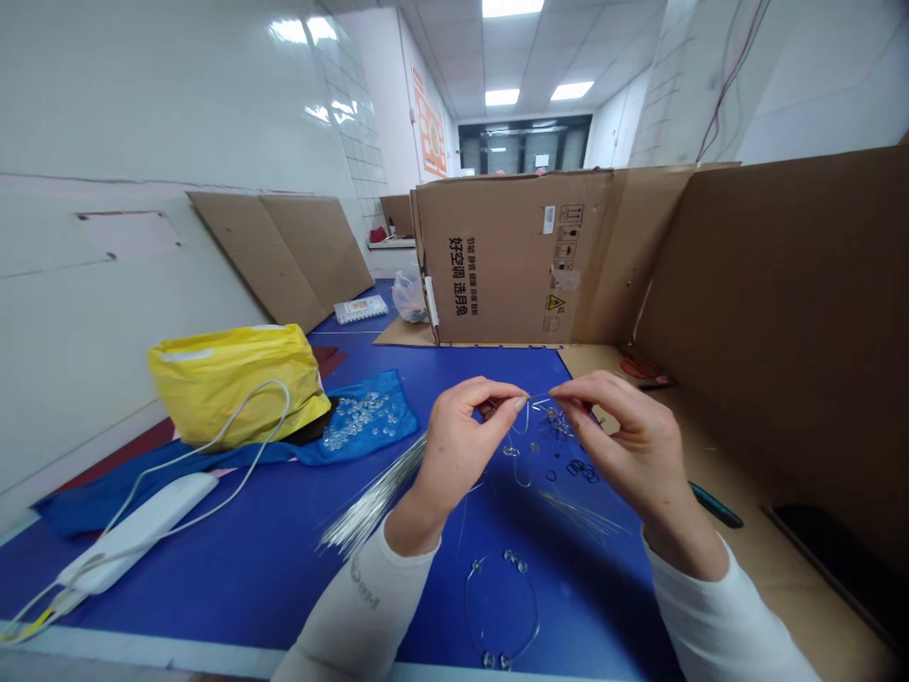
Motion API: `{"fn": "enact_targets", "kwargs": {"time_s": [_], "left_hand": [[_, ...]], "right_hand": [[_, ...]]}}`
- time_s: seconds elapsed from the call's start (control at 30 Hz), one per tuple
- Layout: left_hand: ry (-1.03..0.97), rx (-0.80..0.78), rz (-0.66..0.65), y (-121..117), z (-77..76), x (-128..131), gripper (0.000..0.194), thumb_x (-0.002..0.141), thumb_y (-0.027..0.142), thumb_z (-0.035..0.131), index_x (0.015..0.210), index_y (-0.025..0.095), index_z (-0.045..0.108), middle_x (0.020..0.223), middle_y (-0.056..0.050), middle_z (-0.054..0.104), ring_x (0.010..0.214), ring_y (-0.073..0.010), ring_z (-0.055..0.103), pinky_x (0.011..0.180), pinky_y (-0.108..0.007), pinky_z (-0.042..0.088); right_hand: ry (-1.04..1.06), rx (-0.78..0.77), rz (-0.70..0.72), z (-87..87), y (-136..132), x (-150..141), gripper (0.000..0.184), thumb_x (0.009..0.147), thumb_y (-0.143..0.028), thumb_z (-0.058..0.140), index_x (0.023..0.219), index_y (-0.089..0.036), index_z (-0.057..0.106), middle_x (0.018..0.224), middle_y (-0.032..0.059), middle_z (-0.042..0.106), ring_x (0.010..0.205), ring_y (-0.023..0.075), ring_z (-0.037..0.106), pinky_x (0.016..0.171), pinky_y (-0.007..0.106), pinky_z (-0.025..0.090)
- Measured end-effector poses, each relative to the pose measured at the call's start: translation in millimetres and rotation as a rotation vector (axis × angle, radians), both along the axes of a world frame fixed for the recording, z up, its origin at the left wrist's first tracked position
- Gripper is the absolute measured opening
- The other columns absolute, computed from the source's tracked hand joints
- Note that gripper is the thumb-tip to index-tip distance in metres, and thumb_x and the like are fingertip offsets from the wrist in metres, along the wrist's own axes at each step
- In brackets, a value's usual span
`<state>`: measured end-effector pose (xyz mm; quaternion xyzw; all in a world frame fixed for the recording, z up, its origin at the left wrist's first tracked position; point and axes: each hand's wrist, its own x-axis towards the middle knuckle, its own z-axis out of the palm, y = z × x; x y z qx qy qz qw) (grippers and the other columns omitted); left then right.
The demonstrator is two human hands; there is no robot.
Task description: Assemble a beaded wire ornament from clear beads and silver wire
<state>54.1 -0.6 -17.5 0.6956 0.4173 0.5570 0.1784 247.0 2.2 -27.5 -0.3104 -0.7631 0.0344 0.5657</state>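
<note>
My left hand (pixel 458 436) is closed in a pinch on a thin silvery wire (pixel 540 396), held above the blue tabletop. Thumb and forefinger of my right hand (pixel 632 431) pinch the wire's other side, a short way off. A thin loop hangs below my left fingertips, near a clear bead (pixel 510 451). Beyond my right fingers lie more clear beads, partly hidden. Small black rings (pixel 582 470) rest beneath the hands. A bundle of straight wires (pixel 376 497) lies by my left forearm. Nearer me is a wire ring with clear beads (pixel 538 630).
Clear beads (pixel 362 412) lie on a blue cloth (pixel 404 417) at left, beside a yellow bag (pixel 234 384) and a white power strip (pixel 142 535) with its cable. Cardboard walls (pixel 511 265) stand behind and right. A teal-handled tool (pixel 716 504) and a dark phone-like slab (pixel 830 554) lie right.
</note>
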Motion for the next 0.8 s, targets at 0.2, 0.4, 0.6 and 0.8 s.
{"fn": "enact_targets", "kwargs": {"time_s": [0.2, 0.4, 0.6, 0.8], "left_hand": [[0.044, 0.071, 0.017, -0.9, -0.9, 0.3, 0.012, 0.088, 0.011, 0.074, 0.084, 0.019, 0.081, 0.075, -0.001, 0.075, 0.066, -0.0132, 0.063, 0.064, -0.025, 0.049], [0.105, 0.104, 0.039, -1.2, -1.8, -0.2, 0.012, 0.089, 0.010, 0.073, 0.085, 0.019, 0.080, 0.075, -0.001, 0.075, 0.066, -0.0133, 0.063, 0.064, -0.026, 0.048], [0.136, 0.098, 0.037, -2.2, -2.0, 0.2, 0.012, 0.088, 0.010, 0.073, 0.083, 0.019, 0.080, 0.074, -0.001, 0.074, 0.065, -0.0129, 0.063, 0.063, -0.025, 0.047], [0.130, 0.088, 0.028, -2.5, -2.3, 1.2, 0.012, 0.089, 0.010, 0.073, 0.084, 0.019, 0.080, 0.074, 0.000, 0.074, 0.065, -0.0127, 0.063, 0.063, -0.025, 0.047]], "right_hand": [[0.081, -0.089, 0.026, 0.3, -2.3, -2.7, 0.011, 0.095, -0.015, 0.067, 0.091, -0.024, 0.071, 0.086, -0.0003, 0.074, 0.076, 0.0141, 0.066, 0.070, 0.027, 0.051], [0.099, -0.144, 0.057, -0.3, 1.8, -2.5, 0.008, 0.094, -0.018, 0.069, 0.093, -0.024, 0.073, 0.089, 0.0010, 0.075, 0.080, 0.0159, 0.068, 0.071, 0.029, 0.053], [0.152, -0.206, 0.053, -1.6, 2.1, -1.8, 0.006, 0.092, -0.021, 0.072, 0.094, -0.025, 0.075, 0.087, 0.0007, 0.077, 0.076, 0.0158, 0.069, 0.070, 0.029, 0.053], [0.180, -0.231, 0.099, -3.7, 3.0, 0.4, 0.006, 0.094, -0.021, 0.071, 0.096, -0.026, 0.075, 0.089, 0.0000, 0.076, 0.078, 0.0151, 0.070, 0.070, 0.028, 0.054]]}}
